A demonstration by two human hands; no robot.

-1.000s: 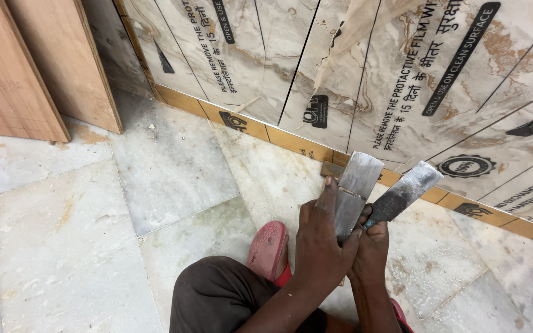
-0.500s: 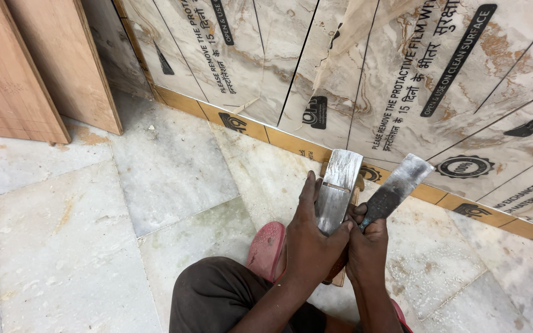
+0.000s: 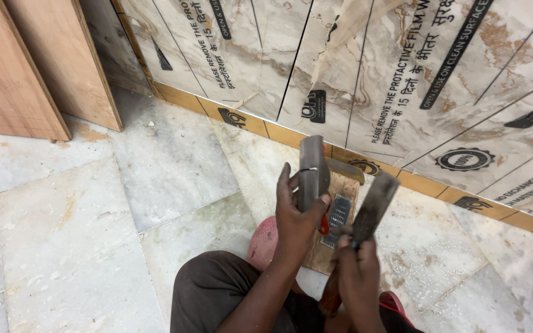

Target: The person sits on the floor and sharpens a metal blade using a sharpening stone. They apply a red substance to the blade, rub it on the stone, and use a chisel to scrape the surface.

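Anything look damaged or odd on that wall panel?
Yes: the clear protective film on the marble-look wall panel is wrinkled and lifting near the top. The flat blades in the left hand and right hand look intact.

over the past second the left hand (image 3: 297, 216) turned its metal blade (image 3: 311, 171) from a broad, flat face toward the camera to nearly edge-on and upright, fingers wrapped around its lower half. the right hand (image 3: 358, 271) drew its putty knife (image 3: 374, 203) off the other blade, so that the two tools, which had met at their tips, stood just apart. between the hands a wooden block with a metal grater-like plate (image 3: 338, 213) came into sight, previously hidden behind them.
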